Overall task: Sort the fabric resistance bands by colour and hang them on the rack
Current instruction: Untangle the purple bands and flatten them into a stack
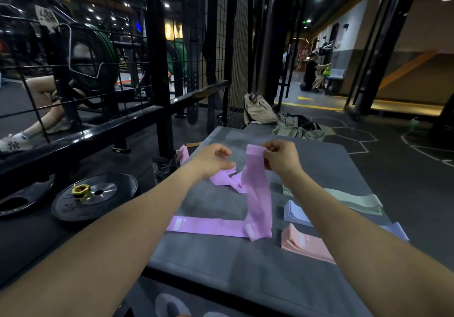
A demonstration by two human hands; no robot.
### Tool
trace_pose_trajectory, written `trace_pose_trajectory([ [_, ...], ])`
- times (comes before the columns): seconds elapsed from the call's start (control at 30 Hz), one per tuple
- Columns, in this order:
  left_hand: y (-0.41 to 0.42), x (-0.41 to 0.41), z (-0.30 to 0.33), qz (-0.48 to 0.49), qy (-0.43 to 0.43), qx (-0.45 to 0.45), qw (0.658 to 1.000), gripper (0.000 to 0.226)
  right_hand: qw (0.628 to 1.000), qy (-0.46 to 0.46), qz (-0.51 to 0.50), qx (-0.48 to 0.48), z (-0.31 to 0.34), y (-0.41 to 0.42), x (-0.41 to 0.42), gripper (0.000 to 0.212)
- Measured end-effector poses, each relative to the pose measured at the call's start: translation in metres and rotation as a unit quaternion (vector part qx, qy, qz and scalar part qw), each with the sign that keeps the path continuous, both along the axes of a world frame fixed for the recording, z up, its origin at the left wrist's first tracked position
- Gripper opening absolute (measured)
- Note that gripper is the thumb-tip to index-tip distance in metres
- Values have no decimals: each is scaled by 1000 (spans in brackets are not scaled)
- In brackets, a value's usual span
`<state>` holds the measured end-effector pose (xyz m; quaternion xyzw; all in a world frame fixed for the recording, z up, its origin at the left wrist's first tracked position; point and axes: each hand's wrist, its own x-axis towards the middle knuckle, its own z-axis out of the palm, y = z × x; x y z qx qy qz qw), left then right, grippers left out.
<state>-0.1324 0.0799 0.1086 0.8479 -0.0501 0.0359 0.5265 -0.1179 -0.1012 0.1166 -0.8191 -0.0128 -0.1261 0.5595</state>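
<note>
My right hand (280, 159) pinches the top end of a pink fabric band (258, 191), which hangs down onto the grey padded platform (319, 159). Its lower end rests on another pink band (206, 225) lying flat across the platform. My left hand (213, 157) hovers with loosely curled fingers just above a crumpled heap of pink bands (226, 179) and holds nothing. To the right lie a peach stack (304, 245), a lavender stack (294, 214) and a pale green band (356, 201), partly hidden by my right forearm. One more pink band (183, 154) hangs over the platform's left edge.
A black wire-grid rack (103, 76) stands to the left. Weight plates (94, 196) with a yellow collar (81, 191) lie on the floor beside the platform. A beige bag (258, 110) and clothing (297, 126) sit at the far end. People are behind the rack and in the background.
</note>
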Motion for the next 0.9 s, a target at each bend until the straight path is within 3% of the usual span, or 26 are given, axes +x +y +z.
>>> trace_pose_trajectory([
  [0.13, -18, -6, 12, -32, -88, -29, 995, 41, 998, 5, 48, 48, 11, 11, -3, 31],
  [0.3, -20, -10, 19, -22, -189, 24, 981, 36, 995, 9, 76, 64, 20, 18, -5, 26],
  [0.5, -12, -10, 23, -4, -190, 5, 982, 30, 995, 7, 96, 33, 22, 17, -7, 28],
  [0.63, -7, -12, 27, 24, -200, 16, 979, 15, 986, -19, 130, -100, 22, 13, -12, 13],
  [0.77, 0, -10, 33, 32, -210, 45, 976, 13, 969, -17, 217, -120, 32, 12, -23, 29],
  [0.9, -2, -14, 43, -3, -204, 3, 979, 20, 968, -69, 215, -106, 42, 18, -22, 5],
])
